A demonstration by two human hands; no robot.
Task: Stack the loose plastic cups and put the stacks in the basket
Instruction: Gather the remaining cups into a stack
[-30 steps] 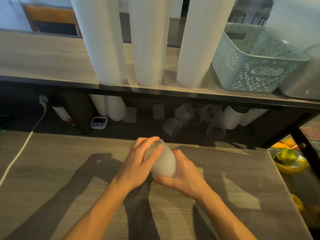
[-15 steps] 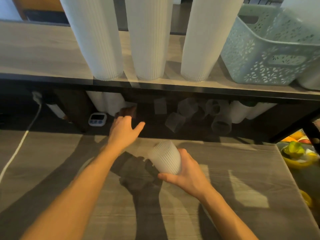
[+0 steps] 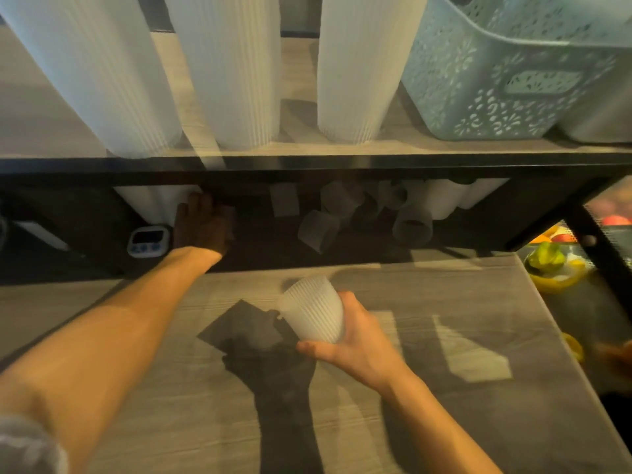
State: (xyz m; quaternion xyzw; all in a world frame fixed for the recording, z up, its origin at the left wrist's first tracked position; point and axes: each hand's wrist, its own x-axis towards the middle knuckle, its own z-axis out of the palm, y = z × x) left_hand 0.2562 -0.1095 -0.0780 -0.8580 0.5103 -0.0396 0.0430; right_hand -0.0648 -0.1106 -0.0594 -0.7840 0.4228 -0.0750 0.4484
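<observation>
Grey wood-grain surface (image 3: 444, 422) fills the lower frame; a black-edged shelf (image 3: 307, 164) crosses the middle, with a dark recess beneath it.

On the shelf, upper frame: three tall white stacks (image 3: 236, 70) upright, and a pale green basket (image 3: 519, 70) at upper right.

Loose cups (image 3: 319, 230) lie tumbled in the recess, centre to centre-right, most on their sides.

Left hand (image 3: 201, 224) is deep in the recess, left of centre, in shadow. Its fingers (image 3: 196, 203) point away from the camera. Whether they are spread, curled or on anything: cannot tell.

Nearest loose cup lies to the right of that hand, apart from it. This hand is the nearer one to the cups.

Right hand (image 3: 352, 340) is out over the surface, lower centre, holding a ribbed stack (image 3: 313, 311). Its fingers wrap the far side, thumb under. The stack's long axis tilts up and left.

Judgement: the next reach goes rightward from the left hand.
</observation>
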